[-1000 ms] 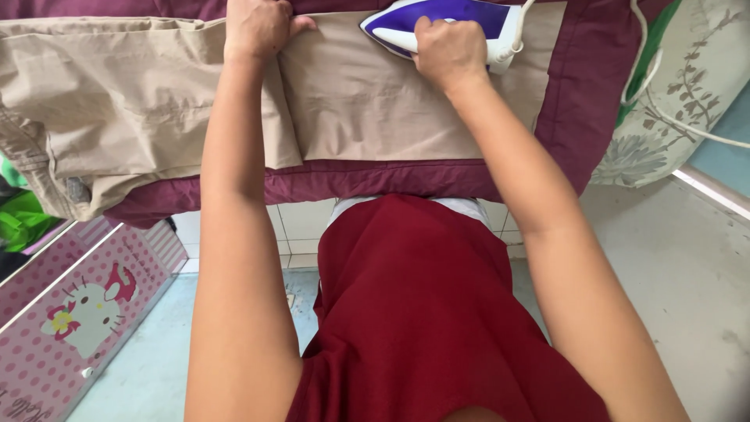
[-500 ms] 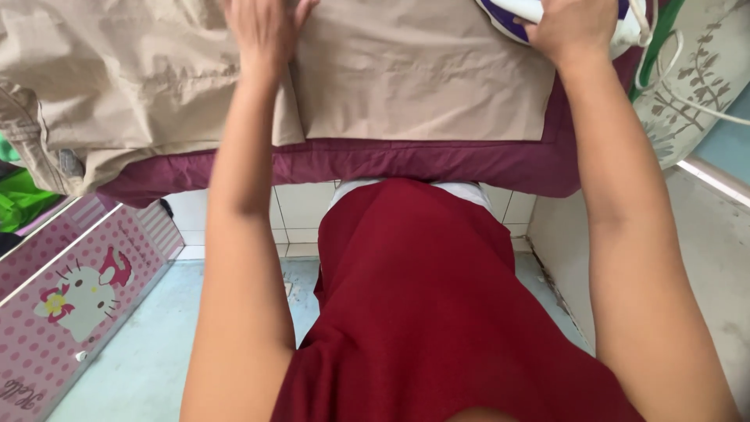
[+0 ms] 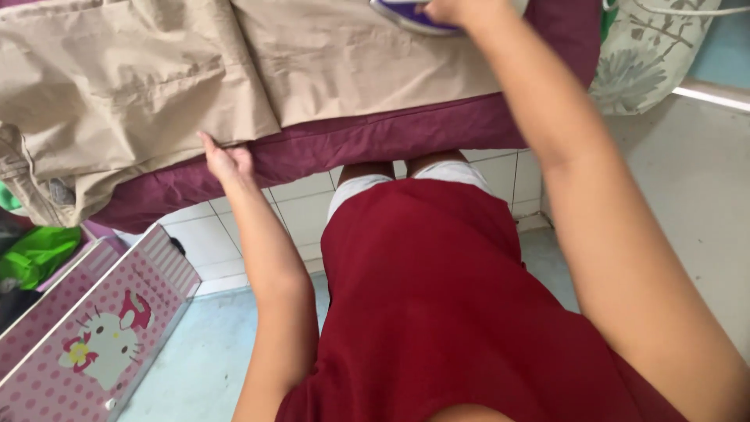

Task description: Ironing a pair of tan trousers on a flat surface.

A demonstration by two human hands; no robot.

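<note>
The right hand is closed over the handle of a purple and white steam iron at the top edge of the view, though most of the hand seems cut off there. The iron's soleplate rests on beige cotton trousers spread flat across a maroon padded ironing cloth. The left hand pinches the near hem of the trousers between fingers and thumb, at the cloth's front edge, above a pink dotted storage box on the pale blue floor.
</note>
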